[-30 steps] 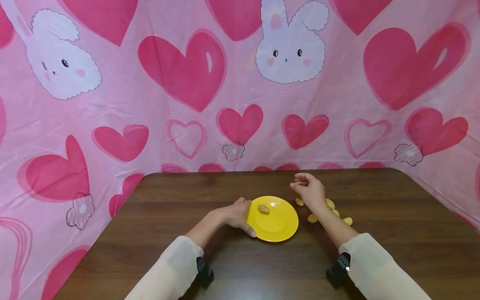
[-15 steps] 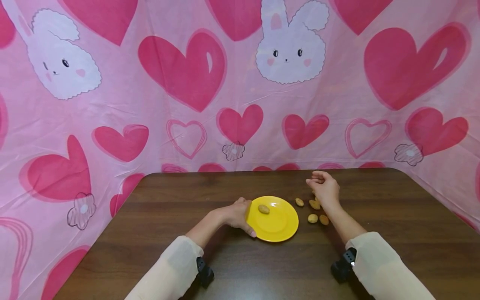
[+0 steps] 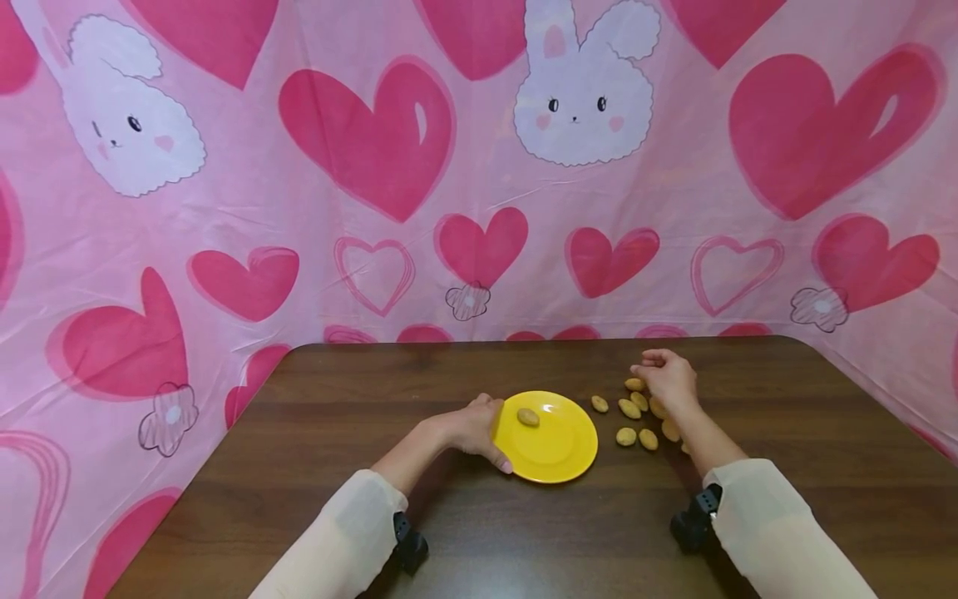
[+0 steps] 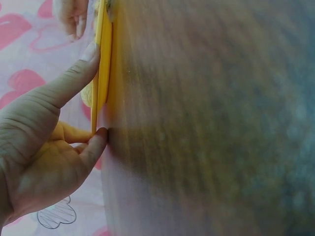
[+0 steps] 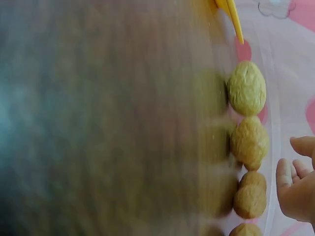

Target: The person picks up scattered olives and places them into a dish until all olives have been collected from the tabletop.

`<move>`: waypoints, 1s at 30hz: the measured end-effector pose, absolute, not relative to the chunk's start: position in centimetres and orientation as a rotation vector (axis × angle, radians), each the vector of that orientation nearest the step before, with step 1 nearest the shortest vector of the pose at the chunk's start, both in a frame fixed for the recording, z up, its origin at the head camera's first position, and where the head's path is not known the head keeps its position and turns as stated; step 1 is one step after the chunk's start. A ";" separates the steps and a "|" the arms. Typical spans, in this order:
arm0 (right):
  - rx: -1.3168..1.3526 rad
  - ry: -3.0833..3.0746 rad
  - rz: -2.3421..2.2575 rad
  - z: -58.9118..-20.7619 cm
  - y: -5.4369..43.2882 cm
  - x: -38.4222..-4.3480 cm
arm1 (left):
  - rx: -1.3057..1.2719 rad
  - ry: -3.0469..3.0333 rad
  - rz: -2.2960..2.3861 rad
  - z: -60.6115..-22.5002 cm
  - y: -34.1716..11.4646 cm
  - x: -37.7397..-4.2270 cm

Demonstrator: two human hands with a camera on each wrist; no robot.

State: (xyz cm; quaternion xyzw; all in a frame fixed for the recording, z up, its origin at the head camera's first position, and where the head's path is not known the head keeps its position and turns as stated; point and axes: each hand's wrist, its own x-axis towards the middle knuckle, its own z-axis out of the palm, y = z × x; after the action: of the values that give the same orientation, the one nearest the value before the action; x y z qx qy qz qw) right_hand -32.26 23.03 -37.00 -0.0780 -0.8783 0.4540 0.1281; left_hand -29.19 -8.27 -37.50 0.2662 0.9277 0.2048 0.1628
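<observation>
My left hand (image 3: 473, 428) holds the left rim of a yellow plate (image 3: 554, 453). In the left wrist view its thumb (image 4: 74, 81) lies along the plate's edge, with curled fingers at the rim farther round. One tan walnut (image 3: 528, 417) lies on the plate. Right of the plate, my right hand (image 3: 669, 381) hovers above a group of walnuts (image 3: 629, 408), its fingers loosely bent and nothing between them. The right wrist view has the right hand (image 5: 298, 191) apart from a row of wrinkled, oval walnuts (image 5: 247, 88). Some walnuts are partly hidden by the right hand and wrist.
The brown wooden table (image 3: 359, 374) has rounded far corners. Behind it hangs a pink cloth (image 3: 479, 191) with hearts and rabbits. Black wrist cameras (image 3: 410, 545) are strapped at both cream sleeves.
My right hand has moved to the right, away from the plate and over the walnuts, uncovering several of them. The left hand and plate stay in place.
</observation>
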 end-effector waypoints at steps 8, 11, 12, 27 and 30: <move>-0.191 -2.736 1.211 -37.5 24.3 -32.7 | 0.763 2.642 0.591 -37.6 -8.2 -29.3; -0.186 -2.800 1.180 -37.4 24.4 -32.8 | 0.761 2.641 0.594 -37.5 -8.2 -29.3; -0.180 -2.820 1.162 -37.4 24.4 -32.8 | 0.759 2.640 0.596 -37.5 -8.2 -29.3; -0.055 -2.949 1.042 -37.9 25.3 -33.5 | 0.734 2.623 0.618 -37.2 -8.2 -29.1; -0.024 -2.955 1.032 -38.0 25.3 -33.7 | 0.727 2.624 0.613 -37.2 -8.2 -29.1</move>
State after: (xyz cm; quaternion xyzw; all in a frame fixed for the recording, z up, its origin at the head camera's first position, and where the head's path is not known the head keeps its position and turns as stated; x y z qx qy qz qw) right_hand -33.66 25.32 -37.99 -0.0076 -0.9441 0.3296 0.0057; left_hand -29.09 -8.18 -37.16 0.2564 0.9258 0.2163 0.1744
